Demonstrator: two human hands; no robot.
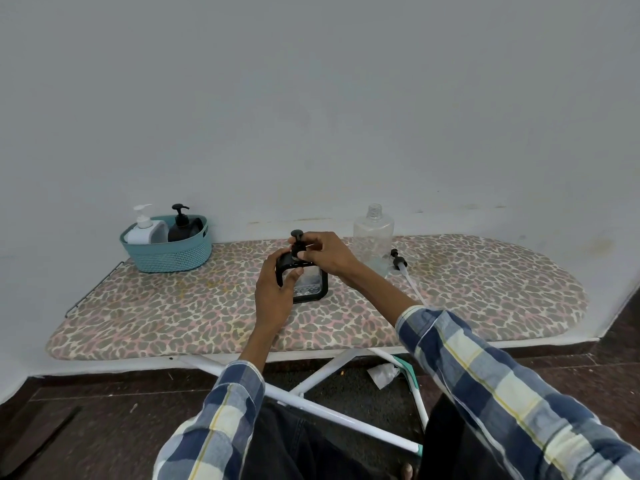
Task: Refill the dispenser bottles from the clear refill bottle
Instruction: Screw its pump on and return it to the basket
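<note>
Left hand [273, 292]: gripped black-framed dispenser bottle [310, 284], upright on ironing board [173, 306].
Right hand [325, 252]: pinched its pump top [297, 242].

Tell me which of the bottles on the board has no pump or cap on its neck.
The tall clear refill bottle standing at the back right has a bare, open neck. The two bottles in the teal basket and the black-framed dispenser bottle in the hands all carry pumps.

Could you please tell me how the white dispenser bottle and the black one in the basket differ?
The white dispenser bottle is pale with a white pump; the black dispenser bottle is dark with a black pump. The white one stands at the left, the black one to its right. Both stand upright in the teal basket, pumps fitted.
</note>
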